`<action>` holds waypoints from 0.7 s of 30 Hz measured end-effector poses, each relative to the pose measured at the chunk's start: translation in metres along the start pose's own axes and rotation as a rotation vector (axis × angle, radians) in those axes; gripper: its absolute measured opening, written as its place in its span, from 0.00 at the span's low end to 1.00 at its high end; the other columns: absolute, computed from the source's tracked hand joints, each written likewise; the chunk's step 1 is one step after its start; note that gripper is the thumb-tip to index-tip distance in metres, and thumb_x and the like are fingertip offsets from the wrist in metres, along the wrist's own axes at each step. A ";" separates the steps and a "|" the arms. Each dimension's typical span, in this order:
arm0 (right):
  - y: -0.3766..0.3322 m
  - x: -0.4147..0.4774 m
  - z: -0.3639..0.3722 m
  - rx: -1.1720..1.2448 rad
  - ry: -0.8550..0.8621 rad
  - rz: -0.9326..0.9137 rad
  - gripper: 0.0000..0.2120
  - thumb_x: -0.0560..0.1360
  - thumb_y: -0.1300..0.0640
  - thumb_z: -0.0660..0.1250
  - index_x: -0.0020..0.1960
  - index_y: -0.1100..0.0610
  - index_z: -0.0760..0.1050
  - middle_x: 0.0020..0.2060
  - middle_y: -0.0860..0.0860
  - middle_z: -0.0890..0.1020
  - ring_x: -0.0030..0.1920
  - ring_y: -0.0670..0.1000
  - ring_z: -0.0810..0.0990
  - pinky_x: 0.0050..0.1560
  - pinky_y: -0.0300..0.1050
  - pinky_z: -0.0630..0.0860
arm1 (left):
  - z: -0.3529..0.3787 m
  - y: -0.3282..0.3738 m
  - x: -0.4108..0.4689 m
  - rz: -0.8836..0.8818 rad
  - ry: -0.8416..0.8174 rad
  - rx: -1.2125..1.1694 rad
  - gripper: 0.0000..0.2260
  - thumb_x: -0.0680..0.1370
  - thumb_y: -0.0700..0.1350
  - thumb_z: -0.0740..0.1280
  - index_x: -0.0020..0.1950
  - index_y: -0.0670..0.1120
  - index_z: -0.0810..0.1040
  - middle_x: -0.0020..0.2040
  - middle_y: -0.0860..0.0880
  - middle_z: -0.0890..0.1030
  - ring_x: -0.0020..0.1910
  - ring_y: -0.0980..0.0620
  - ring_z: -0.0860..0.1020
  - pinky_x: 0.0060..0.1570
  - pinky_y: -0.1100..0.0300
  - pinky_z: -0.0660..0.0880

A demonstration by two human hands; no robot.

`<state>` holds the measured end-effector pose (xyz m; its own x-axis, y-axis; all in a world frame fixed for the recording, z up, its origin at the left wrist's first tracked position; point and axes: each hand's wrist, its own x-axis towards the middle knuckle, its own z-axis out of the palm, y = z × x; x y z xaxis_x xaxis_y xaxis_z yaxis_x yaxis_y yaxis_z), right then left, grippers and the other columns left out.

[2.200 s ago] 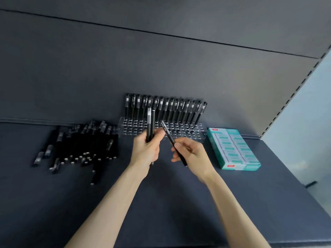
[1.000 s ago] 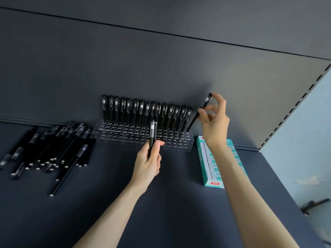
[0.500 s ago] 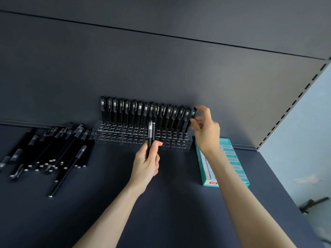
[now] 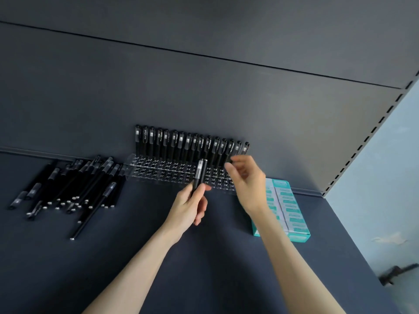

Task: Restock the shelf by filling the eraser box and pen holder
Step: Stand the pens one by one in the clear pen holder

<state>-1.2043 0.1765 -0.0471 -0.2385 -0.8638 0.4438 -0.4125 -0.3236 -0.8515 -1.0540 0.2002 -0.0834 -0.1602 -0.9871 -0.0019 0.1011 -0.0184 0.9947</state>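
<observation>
Risk: right hand (image 4: 246, 177) brushing the leaning end pens of the back row (image 4: 192, 143) and toppling them; a loose pinch dropping one of the two held pens (image 4: 200, 175). Mid-frame, left hand (image 4: 190, 205), thumb and fingers pinching both pens upright before the pen holder (image 4: 154, 168). Blurred right hand, fingers loosely curled, seemingly empty. Right of holder, eraser box (image 4: 292, 214); far left, loose pens (image 4: 74, 184).
</observation>
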 end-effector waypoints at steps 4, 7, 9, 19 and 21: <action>-0.019 -0.016 0.020 0.267 -0.248 0.095 0.12 0.73 0.61 0.70 0.55 0.58 0.75 0.33 0.45 0.82 0.33 0.42 0.78 0.39 0.33 0.73 | -0.014 0.010 -0.014 -0.001 -0.109 0.021 0.10 0.82 0.49 0.59 0.56 0.46 0.76 0.28 0.49 0.70 0.22 0.53 0.61 0.22 0.61 0.60; -0.034 -0.024 0.036 0.379 -0.311 0.108 0.13 0.73 0.66 0.70 0.56 0.63 0.72 0.33 0.51 0.81 0.30 0.45 0.79 0.37 0.34 0.75 | -0.033 0.015 -0.020 -0.006 -0.119 0.011 0.10 0.81 0.48 0.60 0.55 0.47 0.78 0.29 0.48 0.69 0.23 0.53 0.60 0.24 0.60 0.56; -0.042 -0.025 0.049 0.412 -0.290 0.120 0.12 0.73 0.67 0.68 0.55 0.62 0.71 0.33 0.53 0.80 0.30 0.46 0.79 0.36 0.35 0.76 | -0.049 0.018 -0.022 -0.021 -0.100 -0.015 0.10 0.81 0.48 0.60 0.55 0.47 0.79 0.30 0.49 0.70 0.25 0.54 0.62 0.25 0.61 0.56; -0.062 -0.035 0.118 0.474 -0.277 0.235 0.10 0.72 0.71 0.68 0.49 0.60 0.76 0.34 0.50 0.82 0.37 0.49 0.81 0.43 0.40 0.77 | -0.163 0.054 -0.011 0.088 0.256 0.025 0.05 0.73 0.40 0.72 0.45 0.39 0.79 0.35 0.45 0.80 0.23 0.58 0.66 0.21 0.68 0.59; -0.064 -0.041 0.132 0.398 -0.364 0.242 0.09 0.70 0.70 0.70 0.46 0.59 0.79 0.33 0.49 0.82 0.37 0.46 0.80 0.43 0.38 0.76 | -0.180 0.059 -0.007 0.163 0.307 0.058 0.09 0.71 0.40 0.74 0.45 0.38 0.77 0.34 0.44 0.80 0.23 0.60 0.70 0.22 0.70 0.62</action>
<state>-1.0524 0.1820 -0.0480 0.0613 -0.9853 0.1596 -0.0056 -0.1602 -0.9871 -0.8699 0.1777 -0.0431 0.1575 -0.9782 0.1356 0.0440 0.1441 0.9886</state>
